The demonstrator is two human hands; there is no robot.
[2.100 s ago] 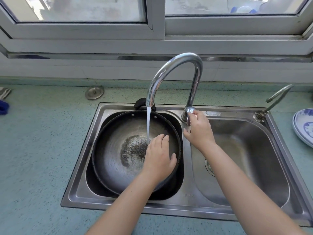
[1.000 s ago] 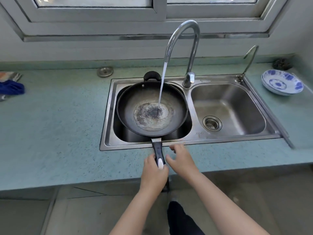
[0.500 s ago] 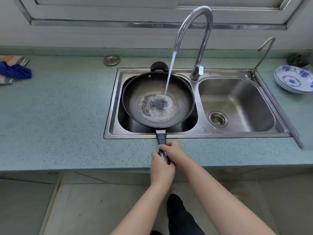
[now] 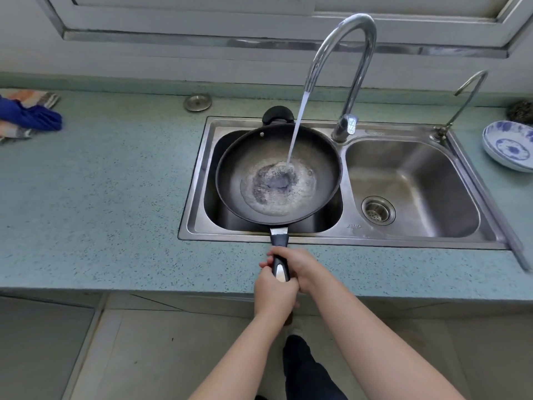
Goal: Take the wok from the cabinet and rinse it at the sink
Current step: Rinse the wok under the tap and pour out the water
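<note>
1. Head view, step in hand: the rinse. The wok [image 4: 277, 174] sits in the left basin of the sink [image 4: 357, 241], just above the frame's centre. Water [image 4: 297, 128] from the tap [image 4: 343, 53] falls into it and pools over the pale, worn patch at its bottom.
2. Hands: both are wrapped round the handle [image 4: 280, 256], below centre and over the front strip of the counter [image 4: 101, 197]. The left hand [image 4: 274, 293] grips the near end. The right hand [image 4: 301, 264] grips just above it, fingers curled over the top, and the two hands touch.
3. Direction: the wok's mouth faces up. Its long axis runs almost straight up and down the frame. The handle points to the bottom edge, towards the person, and the small loop grip [image 4: 278, 114] points to the top, at the sink's back rim.
4. Contact: the rim seems to rest on the basin's edges, but whether the hands already carry part of the weight cannot be told from this angle.
5. Next move, as a judgement: swirl the pooled water, then tip it out into the basin. That calls for a firm two-handed lift, since the water adds weight far from the grip. The tilt should be slow, away from the counter, with the far grip kept clear of the tap.
</note>
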